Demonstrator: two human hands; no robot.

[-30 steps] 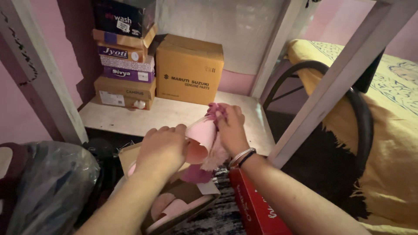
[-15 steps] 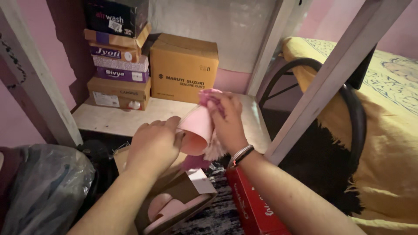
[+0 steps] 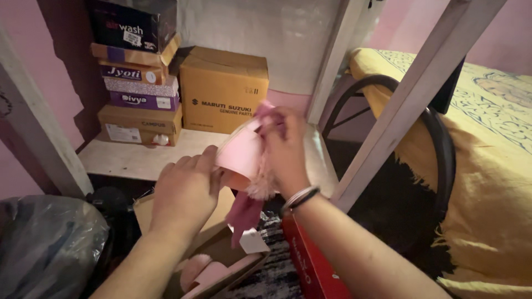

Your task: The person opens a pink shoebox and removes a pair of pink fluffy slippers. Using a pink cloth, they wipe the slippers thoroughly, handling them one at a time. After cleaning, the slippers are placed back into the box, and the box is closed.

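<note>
Head view: left hand [image 3: 185, 191] is clasping a pink slipper [image 3: 239, 156]; right hand [image 3: 285, 147] is pinching a magenta cloth [image 3: 244, 213] against it, before a tan carton [image 3: 223, 88] beside stacked shoeboxes [image 3: 138, 83].

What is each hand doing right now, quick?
Left hand: closed on the pink slipper, gripping its lower end.
Right hand: closed, pressing a dark pink cloth against the slipper's upper side.

Both hands, left hand [image 3: 185, 191] and right hand [image 3: 285, 149], grip a pink slipper [image 3: 239, 158] and cloth [image 3: 244, 210] above an open shoebox [image 3: 221, 254].
</note>
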